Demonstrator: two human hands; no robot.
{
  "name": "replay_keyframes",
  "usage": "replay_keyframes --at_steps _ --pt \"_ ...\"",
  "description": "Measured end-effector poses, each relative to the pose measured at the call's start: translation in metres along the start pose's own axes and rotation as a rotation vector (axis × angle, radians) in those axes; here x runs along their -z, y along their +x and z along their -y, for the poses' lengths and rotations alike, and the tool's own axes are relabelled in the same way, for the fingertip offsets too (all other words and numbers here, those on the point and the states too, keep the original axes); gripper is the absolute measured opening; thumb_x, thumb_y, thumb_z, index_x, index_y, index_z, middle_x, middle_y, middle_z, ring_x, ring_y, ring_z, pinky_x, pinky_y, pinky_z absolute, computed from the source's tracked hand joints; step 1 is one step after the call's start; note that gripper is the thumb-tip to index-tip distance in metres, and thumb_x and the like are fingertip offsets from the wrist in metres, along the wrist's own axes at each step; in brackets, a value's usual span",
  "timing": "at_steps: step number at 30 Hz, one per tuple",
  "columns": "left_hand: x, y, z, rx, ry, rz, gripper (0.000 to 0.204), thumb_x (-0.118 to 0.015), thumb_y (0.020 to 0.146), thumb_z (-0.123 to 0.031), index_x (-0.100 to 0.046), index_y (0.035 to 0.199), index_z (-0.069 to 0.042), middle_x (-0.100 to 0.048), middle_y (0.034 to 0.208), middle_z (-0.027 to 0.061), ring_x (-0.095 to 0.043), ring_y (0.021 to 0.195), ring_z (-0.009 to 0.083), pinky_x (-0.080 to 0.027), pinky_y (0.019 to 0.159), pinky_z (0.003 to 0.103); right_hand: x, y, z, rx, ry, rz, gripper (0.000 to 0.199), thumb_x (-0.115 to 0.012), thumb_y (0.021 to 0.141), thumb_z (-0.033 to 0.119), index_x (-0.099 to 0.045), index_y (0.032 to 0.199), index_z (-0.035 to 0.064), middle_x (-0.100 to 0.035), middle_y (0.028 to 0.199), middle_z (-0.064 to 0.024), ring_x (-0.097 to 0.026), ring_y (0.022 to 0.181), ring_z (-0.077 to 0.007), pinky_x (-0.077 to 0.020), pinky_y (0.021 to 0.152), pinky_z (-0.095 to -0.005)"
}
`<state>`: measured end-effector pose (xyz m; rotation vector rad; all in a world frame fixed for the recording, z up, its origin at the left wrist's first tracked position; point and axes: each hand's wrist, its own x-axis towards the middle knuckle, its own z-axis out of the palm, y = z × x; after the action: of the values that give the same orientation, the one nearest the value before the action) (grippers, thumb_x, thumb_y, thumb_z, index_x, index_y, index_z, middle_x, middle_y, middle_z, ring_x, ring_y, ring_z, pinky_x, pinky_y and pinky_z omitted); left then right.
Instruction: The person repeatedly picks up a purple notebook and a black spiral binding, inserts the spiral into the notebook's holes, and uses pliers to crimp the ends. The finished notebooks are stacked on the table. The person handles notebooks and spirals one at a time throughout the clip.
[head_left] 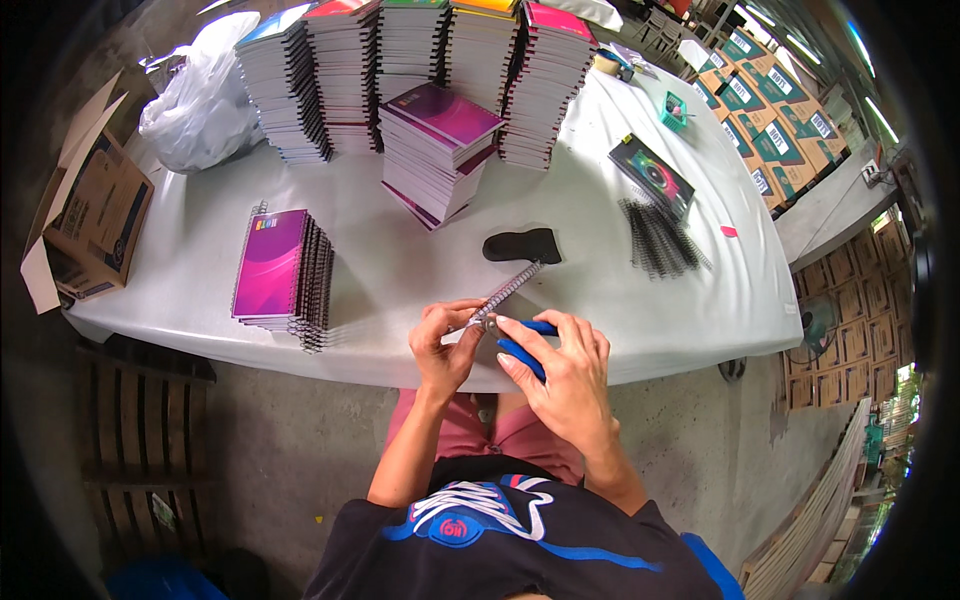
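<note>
My left hand (445,340) pinches the near end of a spiral binding (510,290), which points away from me over the table's front edge. Whether pages hang below this coil I cannot tell. In my right hand (565,375) is a pair of pliers (525,355) with blue handles, its jaws at the coil's near end, close to my left fingertips. The coil's far end reaches a flat black piece (520,245) lying on the table. To the left stands a stack of purple spiral notebooks (270,265). Farther back is a crosswise pile of purple-covered page blocks (440,125).
Tall notebook stacks (345,80) line the table's back. Loose black coils (660,238) lie at right beside a dark cover (652,175) and a green basket (673,110). A white plastic bag (205,100) and an open carton (100,215) are at left; cartons (770,110) are piled beyond.
</note>
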<state>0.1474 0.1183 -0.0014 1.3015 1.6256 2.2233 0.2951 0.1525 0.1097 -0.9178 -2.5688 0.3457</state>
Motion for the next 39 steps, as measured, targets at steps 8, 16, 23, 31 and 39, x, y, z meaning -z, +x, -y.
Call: replay_keyframes --at_steps 8,16,23,31,39 --pt "0.001 0.009 -0.013 -0.376 0.261 0.034 0.025 -0.074 0.069 0.007 -0.056 0.084 -0.003 -0.069 0.094 0.0147 -0.066 0.088 0.0277 -0.05 0.076 0.035 0.002 -0.006 -0.017 -0.355 0.937 0.461 0.037 -0.049 0.096 0.032 -0.051 0.128 0.0144 -0.061 0.087 -0.0075 -0.061 0.073 -0.0164 -0.0482 0.063 -0.0299" --pt "-0.008 0.004 -0.003 -0.057 -0.072 -0.22 0.027 -0.068 0.079 0.007 -0.052 0.099 -0.002 -0.065 0.102 0.012 -0.062 0.093 0.02 -0.049 0.083 0.028 -0.019 -0.008 -0.032 -0.174 0.567 0.108 0.036 -0.049 0.095 0.03 -0.053 0.125 0.0119 -0.06 0.1 -0.0113 -0.058 0.097 -0.0255 -0.0445 0.084 -0.0417" --pt "0.01 0.017 -0.026 0.257 -0.339 -0.385 0.027 -0.056 0.093 -0.006 -0.049 0.118 0.001 -0.057 0.106 0.0062 -0.053 0.091 0.0072 -0.043 0.079 0.019 -0.045 -0.008 -0.1 -0.483 -0.259 0.152 0.049 -0.054 0.09 0.041 -0.045 0.135 0.0233 -0.041 0.133 -0.0137 -0.04 0.126 -0.0313 -0.0272 0.105 -0.0513" --pt "0.043 0.026 -0.069 0.136 -0.354 -0.381 0.024 -0.054 0.092 -0.003 -0.052 0.116 0.002 -0.06 0.114 0.0163 -0.058 0.103 0.0169 -0.044 0.088 0.026 -0.051 0.062 -0.012 -0.221 1.513 -0.02 0.048 -0.067 0.084 0.007 -0.048 0.129 0.0056 -0.055 0.114 -0.011 -0.058 0.096 -0.0122 -0.0504 0.081 -0.0273" --pt "0.134 0.061 -0.091 -0.194 0.459 -0.651 0.031 -0.06 0.091 -0.013 -0.054 0.12 -0.004 -0.061 0.116 0.0134 -0.055 0.114 0.0234 -0.033 0.104 0.04 -0.056 0.168 0.095 -0.188 1.669 0.24 0.026 -0.071 0.08 0.005 -0.063 0.105 0.0011 -0.066 0.093 -0.0078 -0.063 0.075 -0.0108 -0.0527 0.065 -0.0229"
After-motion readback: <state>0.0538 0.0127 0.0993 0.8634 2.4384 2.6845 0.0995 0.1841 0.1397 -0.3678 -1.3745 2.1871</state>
